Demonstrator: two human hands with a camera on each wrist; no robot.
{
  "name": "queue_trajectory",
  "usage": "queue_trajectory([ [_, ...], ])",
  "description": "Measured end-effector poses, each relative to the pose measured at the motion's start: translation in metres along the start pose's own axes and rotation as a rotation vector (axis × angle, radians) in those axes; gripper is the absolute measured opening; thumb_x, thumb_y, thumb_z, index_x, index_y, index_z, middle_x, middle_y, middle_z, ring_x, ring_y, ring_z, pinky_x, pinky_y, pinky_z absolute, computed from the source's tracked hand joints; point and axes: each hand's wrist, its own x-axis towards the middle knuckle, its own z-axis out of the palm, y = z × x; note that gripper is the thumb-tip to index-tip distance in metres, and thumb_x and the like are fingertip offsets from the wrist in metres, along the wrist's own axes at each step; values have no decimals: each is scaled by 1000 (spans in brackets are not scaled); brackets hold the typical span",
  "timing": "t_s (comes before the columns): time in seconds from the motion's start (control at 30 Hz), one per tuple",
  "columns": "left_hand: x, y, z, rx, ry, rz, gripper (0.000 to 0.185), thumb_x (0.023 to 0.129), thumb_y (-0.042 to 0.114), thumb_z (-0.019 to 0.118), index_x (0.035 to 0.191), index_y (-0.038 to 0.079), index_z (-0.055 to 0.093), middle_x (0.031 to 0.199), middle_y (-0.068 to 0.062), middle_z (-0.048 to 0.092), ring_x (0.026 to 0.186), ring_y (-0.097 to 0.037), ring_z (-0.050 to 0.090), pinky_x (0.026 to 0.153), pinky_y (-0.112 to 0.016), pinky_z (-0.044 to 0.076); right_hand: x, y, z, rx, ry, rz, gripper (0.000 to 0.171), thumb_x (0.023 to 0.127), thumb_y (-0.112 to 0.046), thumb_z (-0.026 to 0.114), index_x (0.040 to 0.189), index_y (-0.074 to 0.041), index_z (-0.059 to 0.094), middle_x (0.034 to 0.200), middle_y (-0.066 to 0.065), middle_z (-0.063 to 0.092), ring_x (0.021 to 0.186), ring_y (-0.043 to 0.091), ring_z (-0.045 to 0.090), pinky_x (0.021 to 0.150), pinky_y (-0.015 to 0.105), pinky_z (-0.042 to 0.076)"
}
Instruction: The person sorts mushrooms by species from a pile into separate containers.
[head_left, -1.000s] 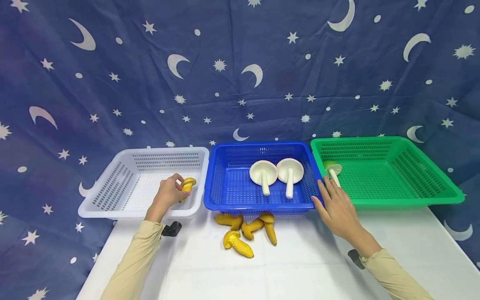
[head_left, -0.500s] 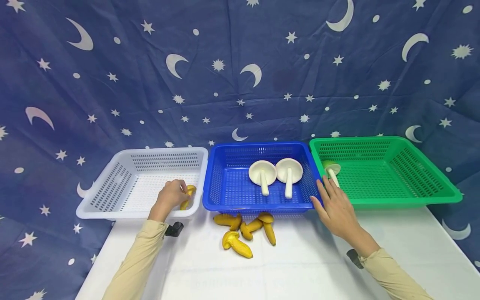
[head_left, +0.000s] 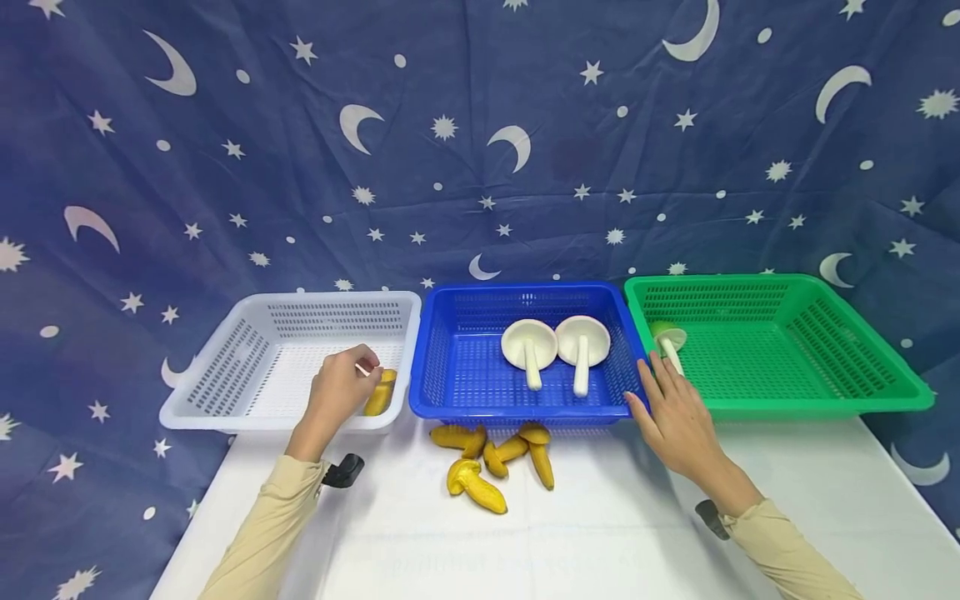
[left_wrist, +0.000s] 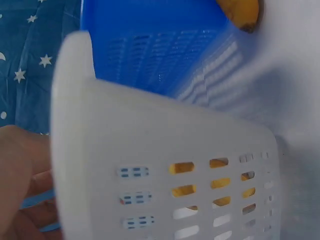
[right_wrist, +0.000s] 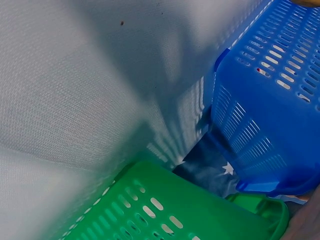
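My left hand (head_left: pixel 341 387) hovers inside the white basket (head_left: pixel 225 346), fingers loosely curled. A yellow mushroom (head_left: pixel 378 396) lies just beside them in the basket's front right corner. In the left wrist view it shows as yellow mushroom (left_wrist: pixel 182 167) through the slots of the white basket (left_wrist: pixel 165 145), apart from my fingers (left_wrist: pixel 30 195). My right hand (head_left: pixel 671 408) lies flat with straight fingers between the blue basket (head_left: pixel 450 358) and the green basket (head_left: pixel 825 333), touching their rims. A pale mushroom (head_left: pixel 669 340) lies in the green basket just past my fingertips.
Two white mushrooms (head_left: pixel 528 346) lie in the blue basket. Several yellow mushrooms (head_left: pixel 491 462) are heaped on the white table (head_left: pixel 600 533) in front of it. A starry blue cloth (head_left: pixel 480 167) hangs behind the three baskets.
My left hand lowered the yellow mushroom into the white basket's front right corner and let go of it. The right hand has stayed in place.
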Motion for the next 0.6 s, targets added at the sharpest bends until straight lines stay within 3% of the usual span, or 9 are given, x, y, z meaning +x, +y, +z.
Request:
queue_trajectory([
  [0.33, -14, 18, -9, -70, 118, 60, 6, 83, 10, 66, 88, 7, 67, 82, -6, 67, 74, -23, 63, 58, -38, 49, 3, -1, -2, -5, 12, -14, 57, 99, -33, 44, 141, 5, 38, 147, 27, 30, 137, 43, 22, 101, 65, 27],
  [0.6, -29, 33, -9, -191, 144, 195, 6, 80, 5, 69, 83, 10, 67, 77, -1, 66, 70, -15, 61, 57, -29, 49, 0, -1, -1, 2, 11, -9, 57, 99, -33, 44, 141, 6, 37, 147, 27, 30, 138, 42, 21, 100, 65, 27],
])
